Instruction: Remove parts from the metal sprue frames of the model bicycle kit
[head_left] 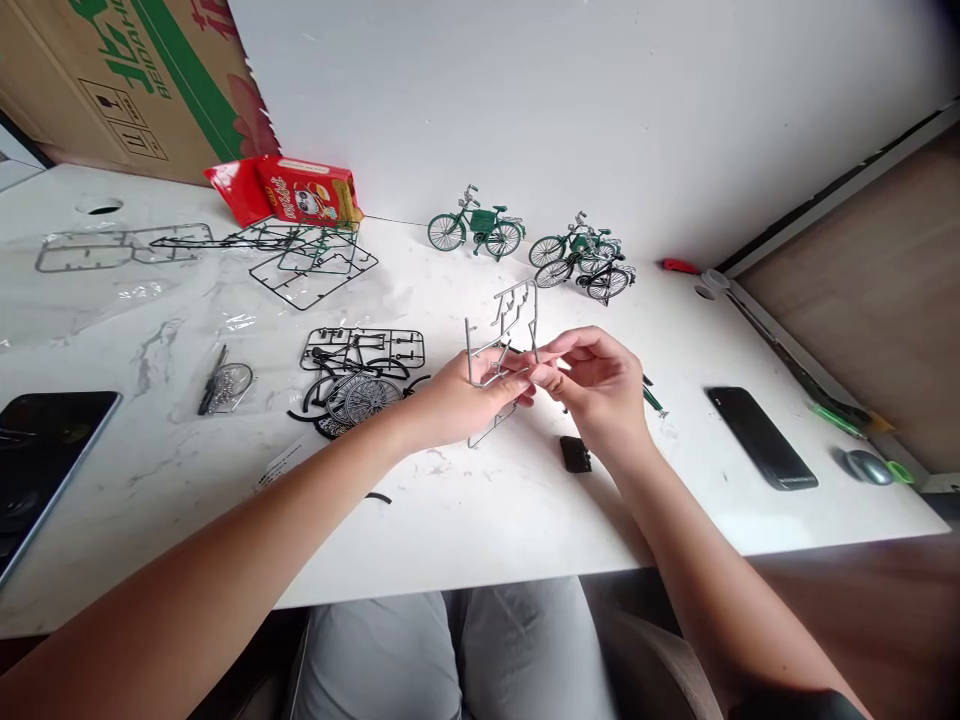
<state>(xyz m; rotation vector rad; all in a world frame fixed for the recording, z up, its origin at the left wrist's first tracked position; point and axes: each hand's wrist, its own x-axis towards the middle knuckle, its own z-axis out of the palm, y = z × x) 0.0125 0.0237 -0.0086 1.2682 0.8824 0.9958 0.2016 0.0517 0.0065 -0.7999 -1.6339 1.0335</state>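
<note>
Pinching a grey sprue (501, 340) above the white table (480, 520), the left hand (457, 400) grips its lower part while the right hand (596, 385) nips a piece at its right edge with fingertips pressed together. Just below the right hand lies a small black block (575, 454). Left of the hands sit black sprues and wheels (360, 375). Behind stand green model bikes (476, 228). A phone (761, 437) lies to the right, and a tablet (41, 450) to the far left.
</note>
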